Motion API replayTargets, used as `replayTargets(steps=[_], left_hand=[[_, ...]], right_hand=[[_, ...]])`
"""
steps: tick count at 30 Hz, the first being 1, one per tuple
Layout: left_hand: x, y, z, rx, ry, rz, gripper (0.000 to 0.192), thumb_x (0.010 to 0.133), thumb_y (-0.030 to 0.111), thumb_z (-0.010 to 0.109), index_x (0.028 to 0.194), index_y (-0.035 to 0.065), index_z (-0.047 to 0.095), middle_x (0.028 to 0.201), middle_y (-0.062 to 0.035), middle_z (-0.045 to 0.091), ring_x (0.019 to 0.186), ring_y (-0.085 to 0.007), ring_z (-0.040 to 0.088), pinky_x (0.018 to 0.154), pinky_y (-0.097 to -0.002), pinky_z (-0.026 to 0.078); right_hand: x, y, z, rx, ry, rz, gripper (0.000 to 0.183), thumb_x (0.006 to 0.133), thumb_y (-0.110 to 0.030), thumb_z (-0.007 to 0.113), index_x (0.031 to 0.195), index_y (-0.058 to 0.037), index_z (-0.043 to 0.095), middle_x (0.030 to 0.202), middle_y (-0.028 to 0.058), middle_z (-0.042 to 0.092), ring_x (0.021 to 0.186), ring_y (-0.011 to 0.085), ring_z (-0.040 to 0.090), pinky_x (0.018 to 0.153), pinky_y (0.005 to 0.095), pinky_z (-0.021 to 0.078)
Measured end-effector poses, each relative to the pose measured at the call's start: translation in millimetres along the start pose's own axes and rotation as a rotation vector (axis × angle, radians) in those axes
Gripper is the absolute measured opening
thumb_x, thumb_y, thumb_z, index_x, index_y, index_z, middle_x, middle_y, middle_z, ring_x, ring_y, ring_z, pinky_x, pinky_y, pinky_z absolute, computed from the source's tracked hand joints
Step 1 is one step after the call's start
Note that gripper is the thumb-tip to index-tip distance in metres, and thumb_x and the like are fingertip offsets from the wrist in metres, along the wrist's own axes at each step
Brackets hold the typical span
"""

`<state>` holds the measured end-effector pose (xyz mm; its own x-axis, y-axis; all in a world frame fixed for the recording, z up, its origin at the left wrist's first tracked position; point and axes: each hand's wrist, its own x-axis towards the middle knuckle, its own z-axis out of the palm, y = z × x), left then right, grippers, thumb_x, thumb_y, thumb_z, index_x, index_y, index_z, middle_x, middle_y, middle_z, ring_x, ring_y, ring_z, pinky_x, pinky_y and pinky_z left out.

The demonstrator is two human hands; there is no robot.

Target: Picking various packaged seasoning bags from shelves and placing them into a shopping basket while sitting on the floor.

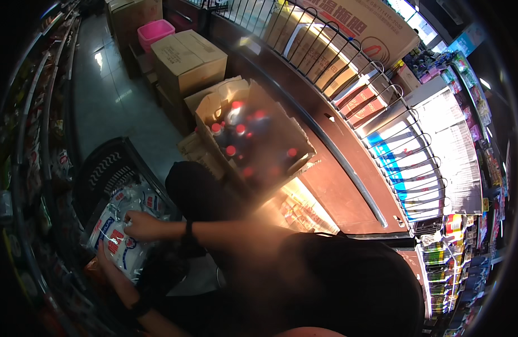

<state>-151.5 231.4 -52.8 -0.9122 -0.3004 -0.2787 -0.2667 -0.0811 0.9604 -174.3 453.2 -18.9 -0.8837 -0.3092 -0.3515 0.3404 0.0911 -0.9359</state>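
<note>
A clear plastic packet (pixel 115 240) with white contents and blue and red print lies tilted in front of me. My right hand (pixel 141 226) reaches over it, fingers curled against its upper face and seemingly pinching the film. Along the packet's near edge, my left hand (pixel 107 258) holds it with the thumb side up; its other fingers are hidden underneath. Just beyond is a black plastic basket (pixel 96 170) with slotted walls. More clear packets (pixel 151 200) with red print are inside it, against the packet I hold.
A torn-open cardboard carton (pixel 216 158) of dark bottles with red caps (pixel 230 150) stands beside my knee (pixel 189 185). Behind it are a closed carton (pixel 189 54) and a pink tub (pixel 155 31). Stocked shelves (pixel 40 156) line the left; a wire rack (pixel 360 71) holds boxes.
</note>
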Motion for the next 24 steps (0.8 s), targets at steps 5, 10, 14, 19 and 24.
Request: replayTargets(steps=[5,10,14,19,24], left_hand=[[-44.7,55.1,-0.2,0.248,0.073,-0.106,0.025,0.099,0.03,0.059,0.107,0.0074,0.065,0.096,-0.0082,0.067,0.086,-0.0172,0.066,0.076,-0.0299,0.054],[-39.2,51.0,21.5,-0.289,-0.244,-0.093,0.017,0.098,0.025,0.057,0.097,0.0098,0.065,0.083,-0.0035,0.069,0.069,-0.0135,0.068,0.063,-0.0266,0.057],[-29.4,37.4,10.8,-0.445,-0.242,-0.151,0.026,0.094,0.02,0.062,0.115,0.0049,0.06,0.103,-0.0105,0.07,0.089,-0.0214,0.072,0.075,-0.0315,0.061],[-30.8,42.8,9.3,-0.609,-0.239,-0.247,0.031,0.093,0.016,0.06,0.119,-0.0001,0.057,0.108,-0.0173,0.069,0.098,-0.0259,0.07,0.084,-0.0375,0.06],[-24.7,34.3,11.2,-0.58,-0.246,-0.206,0.033,0.091,0.011,0.055,0.12,-0.0047,0.056,0.109,-0.0203,0.068,0.1,-0.0293,0.07,0.088,-0.0407,0.058]], right_hand=[[2.0,4.5,5.4,0.021,-0.017,0.003,0.03,0.097,-0.023,0.057,0.114,-0.0008,0.064,0.098,0.0151,0.069,0.081,0.0226,0.068,0.069,0.0345,0.0561],[-2.3,-0.1,-11.7,-0.006,0.058,0.024,0.029,0.096,-0.022,0.056,0.114,-0.0009,0.063,0.088,0.0126,0.068,0.072,0.0187,0.066,0.062,0.0325,0.0528],[-7.0,1.5,-6.8,0.084,0.011,0.026,0.037,0.094,-0.026,0.059,0.122,-0.0015,0.058,0.089,0.0101,0.064,0.073,0.0184,0.063,0.062,0.034,0.0537],[-7.1,-8.5,-2.8,0.275,-0.07,0.213,0.043,0.093,-0.022,0.059,0.13,-0.0007,0.049,0.108,0.0172,0.06,0.082,0.0236,0.065,0.068,0.0392,0.0602],[-4.2,-4.1,-4.1,0.348,-0.106,0.228,0.05,0.091,-0.018,0.06,0.135,0.0015,0.045,0.123,0.0222,0.05,0.099,0.0315,0.063,0.066,0.0383,0.0617]])
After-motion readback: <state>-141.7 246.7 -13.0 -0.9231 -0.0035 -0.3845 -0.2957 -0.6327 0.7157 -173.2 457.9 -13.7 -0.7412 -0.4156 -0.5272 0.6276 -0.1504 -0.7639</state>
